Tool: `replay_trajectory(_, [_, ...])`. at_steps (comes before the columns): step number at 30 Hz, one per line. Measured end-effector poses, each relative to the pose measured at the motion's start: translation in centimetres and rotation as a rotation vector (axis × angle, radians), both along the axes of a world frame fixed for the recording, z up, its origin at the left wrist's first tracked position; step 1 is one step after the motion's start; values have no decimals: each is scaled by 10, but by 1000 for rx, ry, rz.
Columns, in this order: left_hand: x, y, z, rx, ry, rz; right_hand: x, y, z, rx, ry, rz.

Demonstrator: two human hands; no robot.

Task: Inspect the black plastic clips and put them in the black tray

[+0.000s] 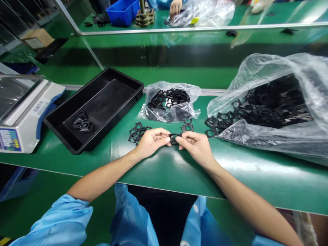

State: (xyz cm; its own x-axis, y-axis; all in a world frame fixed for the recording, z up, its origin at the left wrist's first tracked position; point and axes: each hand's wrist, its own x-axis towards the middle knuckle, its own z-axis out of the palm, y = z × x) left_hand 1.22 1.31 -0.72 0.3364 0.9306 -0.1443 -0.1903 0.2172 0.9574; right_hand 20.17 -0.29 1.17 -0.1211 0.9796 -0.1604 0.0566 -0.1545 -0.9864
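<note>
Between my two hands is a small flat black plastic part with a round hole (175, 135), held just above the green table (164, 171). My left hand (154, 140) pinches its left end, and my right hand (194, 144) pinches its right end. Beside my left hand lies a loose pile of similar black parts (138, 132). Just beyond my right hand are a few more black parts (187, 127), partly hidden by the fingers. Behind them sits a small clear bag (167, 114) with several black parts in it.
A black tray (120, 118) with several black parts stands at left, next to a white scale (28, 119). A large open plastic bag (269, 141) of black parts spreads over the right side. Behind the glass partition, another person's hand (175, 7) is near a blue bin (123, 13).
</note>
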Motion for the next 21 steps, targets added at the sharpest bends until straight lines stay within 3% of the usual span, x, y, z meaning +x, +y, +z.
replay_trajectory(4, [0, 1, -1, 47, 36, -32, -1, 1, -1, -8, 4, 14])
replay_trajectory(11, [0, 2, -4, 86, 93, 64, -4, 3, -3, -35, 145, 67])
replay_trajectory(21, [-4, 3, 0, 151, 80, -51, -3, 6, -2, -85, 151, 257])
